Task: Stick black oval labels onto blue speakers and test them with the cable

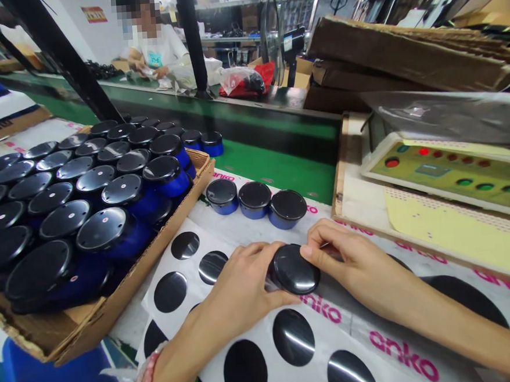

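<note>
My left hand (252, 272) is wrapped round a round black-topped case (296, 269) over the white sheet. My right hand (340, 249) has its thumb on the rim of the glossy top, its other fingers curled beside it. The underside of this case is hidden. Below my hands lies a white sticker sheet (254, 307) with rows of black round stickers (245, 370). Just beyond my hands, three blue cases with black tops (254, 200) stand in a row.
To the left, a cardboard tray (156, 279) holds many blue cases with black tops. A control box (449, 166) with lit buttons stands at right, below stacked cardboard (402, 52). A green conveyor (279, 160) runs behind the table. Across it sits another person (157, 46).
</note>
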`<action>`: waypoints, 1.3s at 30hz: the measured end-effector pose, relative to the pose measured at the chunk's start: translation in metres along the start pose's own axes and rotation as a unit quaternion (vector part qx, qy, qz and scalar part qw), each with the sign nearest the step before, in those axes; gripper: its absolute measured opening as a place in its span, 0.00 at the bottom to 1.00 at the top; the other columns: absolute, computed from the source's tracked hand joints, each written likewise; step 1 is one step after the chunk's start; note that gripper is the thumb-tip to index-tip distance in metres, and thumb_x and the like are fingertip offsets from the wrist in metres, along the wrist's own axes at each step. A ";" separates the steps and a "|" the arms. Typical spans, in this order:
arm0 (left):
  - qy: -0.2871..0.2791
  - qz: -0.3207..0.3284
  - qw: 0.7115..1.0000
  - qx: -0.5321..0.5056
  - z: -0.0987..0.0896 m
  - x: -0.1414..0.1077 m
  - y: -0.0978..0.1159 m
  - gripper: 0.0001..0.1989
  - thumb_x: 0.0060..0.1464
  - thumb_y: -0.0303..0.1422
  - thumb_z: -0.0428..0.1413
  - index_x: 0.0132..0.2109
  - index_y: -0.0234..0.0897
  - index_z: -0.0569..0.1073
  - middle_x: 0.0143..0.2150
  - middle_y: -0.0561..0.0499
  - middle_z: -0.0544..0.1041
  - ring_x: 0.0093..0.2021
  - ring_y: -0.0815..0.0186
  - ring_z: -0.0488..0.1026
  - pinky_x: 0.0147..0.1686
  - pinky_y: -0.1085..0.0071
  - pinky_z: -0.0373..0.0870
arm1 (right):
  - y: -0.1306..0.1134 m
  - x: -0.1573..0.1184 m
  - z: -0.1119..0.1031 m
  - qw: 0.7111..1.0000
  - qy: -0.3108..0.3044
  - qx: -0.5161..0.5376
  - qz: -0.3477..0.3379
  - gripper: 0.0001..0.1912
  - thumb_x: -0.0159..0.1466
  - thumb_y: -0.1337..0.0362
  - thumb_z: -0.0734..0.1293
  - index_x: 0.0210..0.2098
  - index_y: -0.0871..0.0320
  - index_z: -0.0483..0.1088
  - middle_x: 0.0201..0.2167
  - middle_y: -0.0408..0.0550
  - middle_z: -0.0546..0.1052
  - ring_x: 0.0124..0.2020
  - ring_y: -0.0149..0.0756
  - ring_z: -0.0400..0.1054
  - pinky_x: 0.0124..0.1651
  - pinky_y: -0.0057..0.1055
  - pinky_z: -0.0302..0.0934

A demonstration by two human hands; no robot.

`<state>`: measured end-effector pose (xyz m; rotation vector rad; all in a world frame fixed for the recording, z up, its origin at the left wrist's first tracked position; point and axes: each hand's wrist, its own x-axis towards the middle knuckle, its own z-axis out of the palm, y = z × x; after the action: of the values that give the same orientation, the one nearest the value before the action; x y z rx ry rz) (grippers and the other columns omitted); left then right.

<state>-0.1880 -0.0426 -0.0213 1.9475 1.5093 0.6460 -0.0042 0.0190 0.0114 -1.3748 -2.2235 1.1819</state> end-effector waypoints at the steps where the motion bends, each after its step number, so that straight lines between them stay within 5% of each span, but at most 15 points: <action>1: 0.000 0.003 1.000 0.001 0.000 0.000 0.000 0.31 0.44 0.40 0.66 0.54 0.46 0.64 0.50 0.52 0.72 0.50 0.57 0.68 0.52 0.60 0.64 | 0.000 0.000 0.001 1.000 0.005 -0.009 -0.002 0.14 0.64 0.53 0.57 0.26 0.54 0.60 0.28 0.43 0.66 0.29 0.35 0.61 0.32 0.34 0.56; 14: 0.001 0.007 1.000 0.015 -0.001 0.002 0.003 0.29 0.43 0.40 0.67 0.51 0.44 0.66 0.48 0.52 0.74 0.48 0.57 0.70 0.48 0.60 0.65 | 0.002 -0.005 0.006 0.995 0.045 -0.071 -0.047 0.12 0.66 0.58 0.56 0.26 0.54 0.58 0.27 0.42 0.65 0.27 0.33 0.62 0.30 0.33 0.57; 18: 0.008 0.015 1.000 0.021 0.000 0.001 0.002 0.28 0.44 0.41 0.66 0.51 0.44 0.65 0.50 0.52 0.73 0.49 0.57 0.70 0.48 0.60 0.66 | 0.000 -0.006 0.007 0.984 0.070 -0.116 -0.111 0.12 0.67 0.62 0.55 0.27 0.54 0.54 0.26 0.41 0.63 0.24 0.32 0.60 0.26 0.31 0.56; 21: 0.013 0.019 0.999 0.028 0.001 0.001 0.001 0.29 0.44 0.42 0.66 0.52 0.45 0.65 0.50 0.51 0.73 0.49 0.56 0.70 0.48 0.60 0.66 | -0.001 -0.008 0.006 0.958 0.090 -0.194 -0.193 0.11 0.67 0.67 0.53 0.27 0.55 0.54 0.27 0.43 0.63 0.24 0.32 0.60 0.25 0.31 0.57; 24: 0.012 0.020 0.999 0.042 0.002 0.001 -0.001 0.30 0.44 0.44 0.65 0.53 0.43 0.65 0.50 0.49 0.73 0.49 0.55 0.70 0.49 0.59 0.66 | -0.001 -0.011 0.005 0.898 0.112 -0.326 -0.274 0.12 0.68 0.68 0.53 0.30 0.58 0.61 0.28 0.49 0.68 0.26 0.37 0.64 0.27 0.35 0.62; 27: 0.008 0.031 0.998 0.051 0.003 0.000 -0.004 0.32 0.47 0.44 0.63 0.56 0.41 0.63 0.52 0.46 0.71 0.51 0.54 0.68 0.50 0.58 0.65 | -0.002 -0.014 0.005 0.841 0.137 -0.414 -0.320 0.19 0.69 0.57 0.55 0.47 0.67 0.65 0.45 0.63 0.72 0.40 0.51 0.70 0.37 0.46 0.67; 29: -0.002 0.050 0.997 0.050 0.004 0.000 -0.007 0.32 0.51 0.43 0.61 0.59 0.40 0.59 0.54 0.46 0.69 0.54 0.56 0.65 0.53 0.58 0.63 | -0.001 -0.016 0.005 0.851 0.085 -0.405 -0.323 0.31 0.68 0.50 0.55 0.57 0.72 0.59 0.53 0.67 0.69 0.49 0.53 0.68 0.43 0.44 0.68; 32: 0.003 0.063 0.997 0.052 0.006 -0.001 -0.010 0.38 0.52 0.43 0.60 0.63 0.38 0.52 0.59 0.44 0.64 0.59 0.56 0.59 0.57 0.57 0.59 | 0.006 -0.014 -0.004 0.876 0.013 -0.382 -0.293 0.30 0.68 0.52 0.55 0.59 0.72 0.58 0.55 0.64 0.69 0.51 0.48 0.68 0.46 0.40 0.68; 37: 0.002 0.066 0.995 0.070 0.008 -0.002 -0.007 0.51 0.40 0.54 0.63 0.66 0.39 0.49 0.59 0.42 0.61 0.58 0.50 0.58 0.56 0.50 0.59 | 0.021 -0.020 -0.031 0.884 0.105 -0.407 -0.206 0.28 0.65 0.55 0.59 0.56 0.71 0.63 0.51 0.67 0.70 0.49 0.56 0.67 0.48 0.51 0.65; 39: 0.002 0.071 0.994 0.078 0.009 -0.002 -0.005 0.54 0.37 0.56 0.63 0.65 0.40 0.50 0.58 0.42 0.61 0.57 0.49 0.58 0.56 0.50 0.59 | 0.016 -0.035 -0.031 0.884 0.114 -0.388 -0.236 0.21 0.65 0.59 0.60 0.51 0.67 0.67 0.48 0.64 0.73 0.48 0.56 0.66 0.47 0.53 0.63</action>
<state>-0.1857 -0.0454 -0.0315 2.1883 1.4709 0.6071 0.0422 0.0081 0.0256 -0.9866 -2.7275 -0.0693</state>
